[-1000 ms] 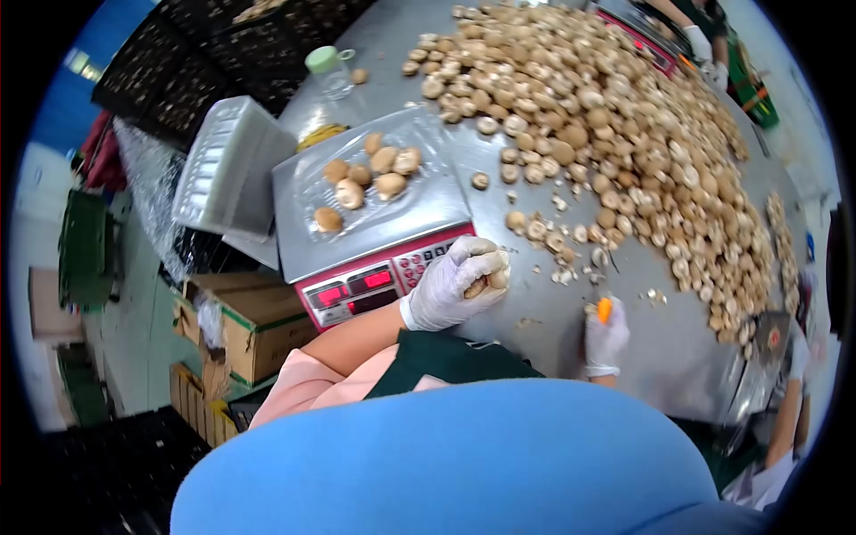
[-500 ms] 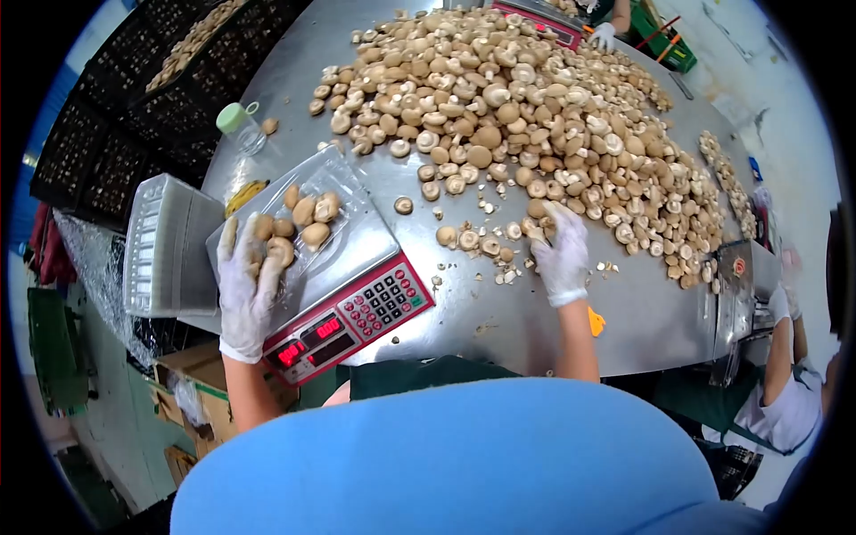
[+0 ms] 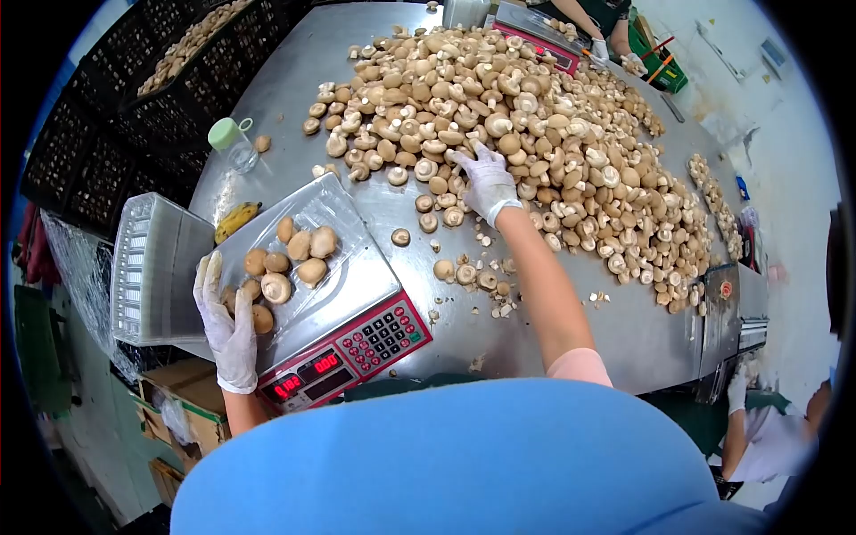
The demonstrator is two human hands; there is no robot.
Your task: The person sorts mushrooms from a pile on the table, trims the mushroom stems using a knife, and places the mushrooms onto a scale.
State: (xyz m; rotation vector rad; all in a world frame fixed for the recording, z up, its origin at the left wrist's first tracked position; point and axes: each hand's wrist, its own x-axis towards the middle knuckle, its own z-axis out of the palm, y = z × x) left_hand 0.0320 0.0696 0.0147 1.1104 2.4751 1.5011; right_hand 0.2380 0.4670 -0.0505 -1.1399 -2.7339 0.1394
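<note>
My left hand (image 3: 230, 343), in a white glove, rests at the near left edge of a clear plastic tray (image 3: 348, 234). Its fingers are stretched and apart, around a few brown mushrooms (image 3: 276, 287) at that side. The tray holds several mushrooms and lies on a red-framed digital scale (image 3: 334, 361) with lit red digits. My right hand (image 3: 490, 185), also gloved, reaches onto the large mushroom pile (image 3: 535, 134). Its fingers are extended and spread, touching mushrooms at the pile's near left side; none is visibly gripped.
Stacked clear trays (image 3: 156, 272) stand left of the scale, near a banana (image 3: 236, 221) and a green-capped bottle (image 3: 234, 145). Black crates (image 3: 192, 89) are at upper left. Mushroom scraps (image 3: 504, 308) lie in front. Co-workers' gloved hands (image 3: 599, 49) appear at upper right and lower right.
My right hand has moved from the scraps up and left onto the pile. The left hand stays by the tray, its fingers shifted slightly. The scale's lower reading has changed.
</note>
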